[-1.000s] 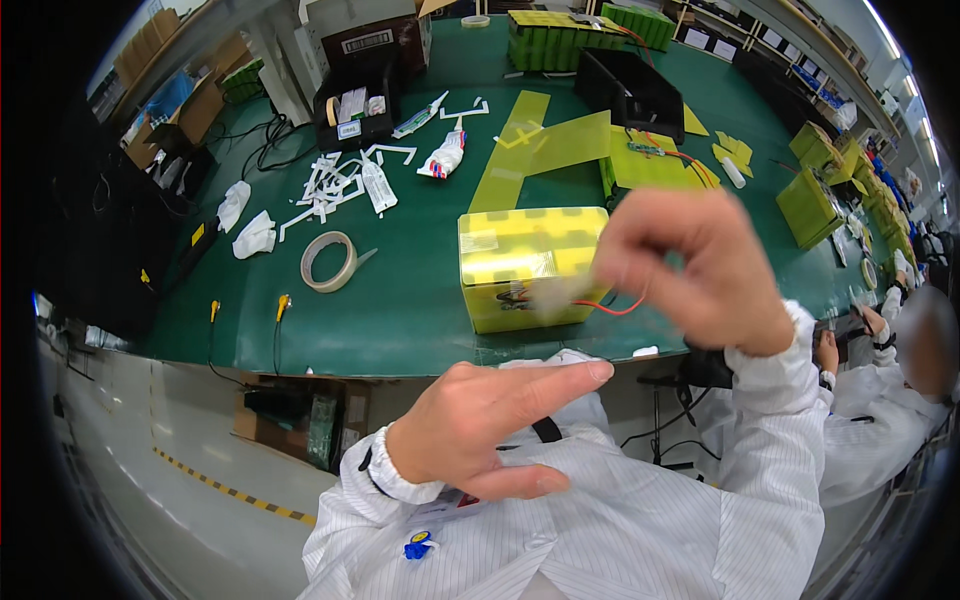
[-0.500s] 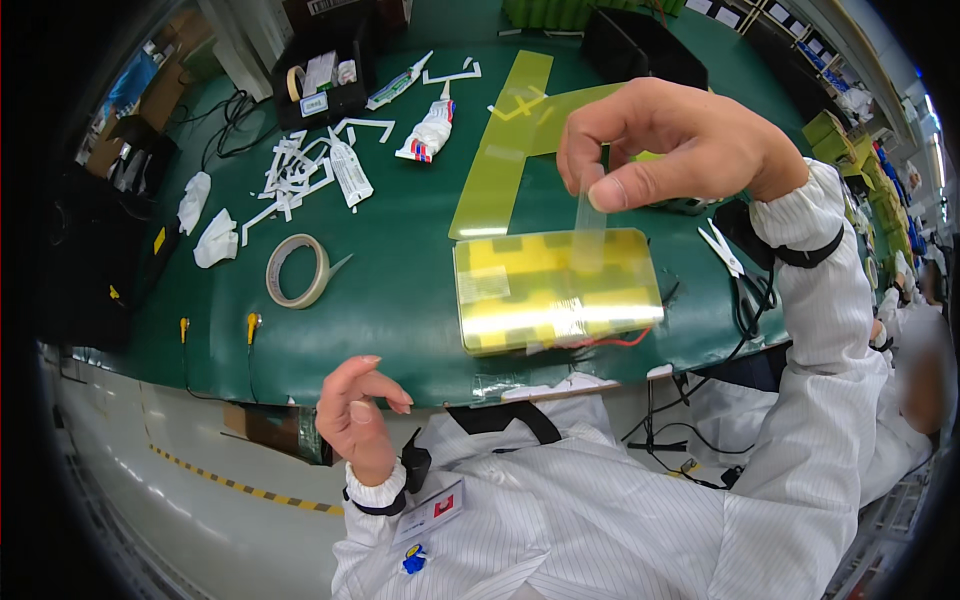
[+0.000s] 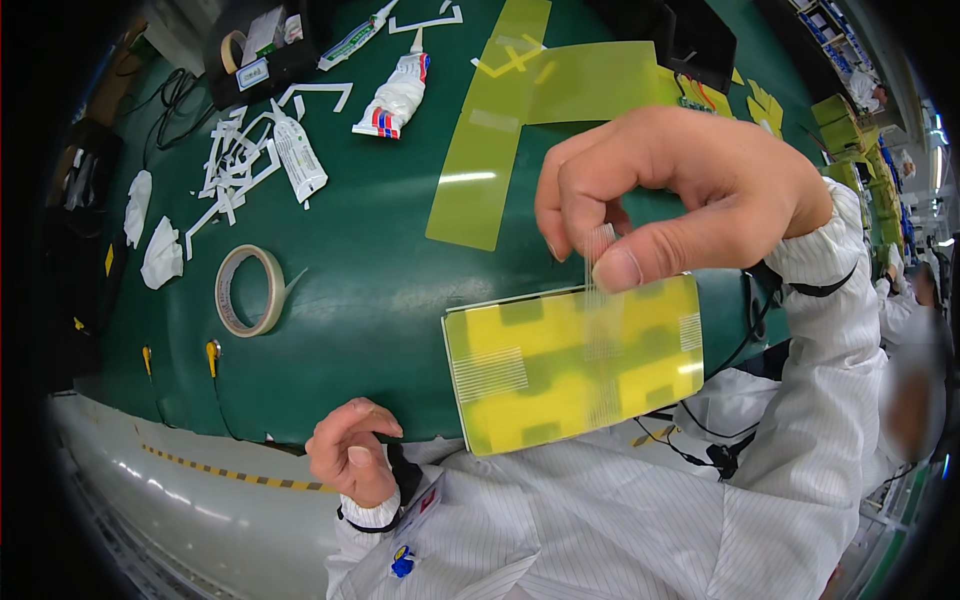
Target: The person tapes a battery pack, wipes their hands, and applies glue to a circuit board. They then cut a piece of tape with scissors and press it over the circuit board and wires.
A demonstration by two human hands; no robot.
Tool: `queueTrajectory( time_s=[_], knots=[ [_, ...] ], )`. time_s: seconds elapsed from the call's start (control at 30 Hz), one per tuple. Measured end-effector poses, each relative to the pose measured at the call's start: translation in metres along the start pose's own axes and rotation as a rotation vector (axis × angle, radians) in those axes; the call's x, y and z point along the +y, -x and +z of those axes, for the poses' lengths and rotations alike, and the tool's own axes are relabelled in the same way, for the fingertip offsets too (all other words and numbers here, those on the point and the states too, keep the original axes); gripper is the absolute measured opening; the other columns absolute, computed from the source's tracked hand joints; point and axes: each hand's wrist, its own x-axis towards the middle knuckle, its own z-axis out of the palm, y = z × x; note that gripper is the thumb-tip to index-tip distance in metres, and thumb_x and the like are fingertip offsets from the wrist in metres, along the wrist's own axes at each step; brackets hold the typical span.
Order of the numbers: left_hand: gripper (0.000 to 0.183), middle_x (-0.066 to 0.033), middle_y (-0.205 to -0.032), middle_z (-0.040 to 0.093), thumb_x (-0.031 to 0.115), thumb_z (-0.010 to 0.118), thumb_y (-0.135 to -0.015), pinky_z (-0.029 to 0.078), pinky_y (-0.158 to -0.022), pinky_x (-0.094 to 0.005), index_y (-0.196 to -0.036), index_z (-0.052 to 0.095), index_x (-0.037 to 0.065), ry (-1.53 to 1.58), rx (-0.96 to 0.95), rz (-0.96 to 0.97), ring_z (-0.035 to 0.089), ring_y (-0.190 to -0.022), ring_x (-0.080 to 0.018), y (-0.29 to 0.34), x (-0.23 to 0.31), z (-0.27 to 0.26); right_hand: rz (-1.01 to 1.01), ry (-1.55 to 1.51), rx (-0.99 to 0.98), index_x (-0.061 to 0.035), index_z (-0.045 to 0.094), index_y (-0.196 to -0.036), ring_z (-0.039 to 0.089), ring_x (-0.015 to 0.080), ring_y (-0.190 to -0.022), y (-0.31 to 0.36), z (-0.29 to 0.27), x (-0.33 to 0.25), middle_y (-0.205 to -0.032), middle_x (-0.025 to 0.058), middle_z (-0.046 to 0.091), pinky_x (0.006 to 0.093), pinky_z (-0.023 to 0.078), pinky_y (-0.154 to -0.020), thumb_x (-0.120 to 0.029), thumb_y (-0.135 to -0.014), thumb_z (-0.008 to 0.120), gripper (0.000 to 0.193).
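Note:
My right hand (image 3: 680,200) pinches the upper end of a clear tape strip (image 3: 603,340) between thumb and fingers. The strip hangs down across the top face of a flat rectangular yellow pack (image 3: 500,415), covered with a translucent yellow-green sheet. Whether its whole length touches the pack, I cannot tell. Shorter pieces of striped clear tape show near the pack's left and right ends. My left hand (image 3: 355,450) is by the table's front edge, left of the pack, its fingers loosely bent and apart, with nothing visible in them.
A tape roll (image 3: 250,290) lies left on the green table (image 3: 370,240). Beyond are white paper scraps (image 3: 235,165), glue tubes (image 3: 398,95), yellow-green sheets (image 3: 480,160) and a black bin (image 3: 265,50). Scissors (image 3: 757,300) are partly hidden behind my right wrist.
My right hand has come down and nearer with the tape strip, which now reaches farther across the pack. The view has shifted; the pack appears larger and lower. My left hand stays bent and empty.

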Motion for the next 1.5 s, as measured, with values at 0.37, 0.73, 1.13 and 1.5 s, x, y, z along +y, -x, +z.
queueTrajectory(
  time_s=[0.37, 0.73, 1.13, 1.5],
  knots=[
    [0.049, -0.0187, -0.077, 0.065, 0.038, 0.056, -0.098, 0.051, -0.055, -0.0318, -0.111, 0.057, -0.009, 0.009, -0.046, -0.015, 0.062, -0.06, -0.0232, 0.004, 0.0, -0.004, 0.08, 0.049, -0.015, -0.0025, 0.061, -0.079, 0.054, 0.0184, -0.077, -0.002, 0.001, 0.006, -0.094, 0.0112, 0.063, 0.03, 0.045, -0.068, -0.012, -0.083, 0.072, 0.016],
    [0.061, -0.0288, -0.129, 0.054, 0.039, 0.043, -0.099, 0.037, -0.109, -0.0421, -0.137, 0.034, -0.007, 0.318, -0.091, -0.217, 0.049, -0.129, -0.0353, -0.082, 0.046, 0.081, 0.076, 0.123, 0.175, -0.0013, 0.055, -0.118, 0.064, 0.0177, -0.084, 0.019, 0.018, -0.002, -0.09, 0.0071, 0.067, 0.0301, 0.048, -0.074, -0.008, -0.073, 0.073, 0.05],
    [0.042, -0.0167, -0.108, 0.069, 0.025, 0.062, -0.091, 0.053, -0.086, -0.0314, -0.117, 0.061, -0.008, 0.535, -0.291, -0.638, 0.066, -0.096, -0.0187, -0.102, 0.062, 0.09, 0.209, -0.055, 0.357, -0.0018, 0.044, -0.135, 0.069, 0.015, -0.085, 0.016, 0.029, -0.005, -0.121, 0.0082, 0.061, 0.0266, 0.05, -0.074, -0.003, -0.063, 0.086, 0.083],
    [0.029, -0.023, -0.094, 0.067, 0.018, 0.063, -0.075, 0.049, -0.091, -0.0424, -0.089, 0.063, -0.007, 0.284, -0.251, -0.65, 0.064, -0.094, -0.0321, -0.107, 0.072, 0.102, 0.229, -0.165, 0.409, 0.0033, 0.045, -0.127, 0.068, 0.0158, -0.079, 0.015, 0.033, -0.003, -0.076, 0.0073, 0.071, 0.0272, 0.05, -0.08, 0.0, -0.063, 0.086, 0.077]
  ],
)
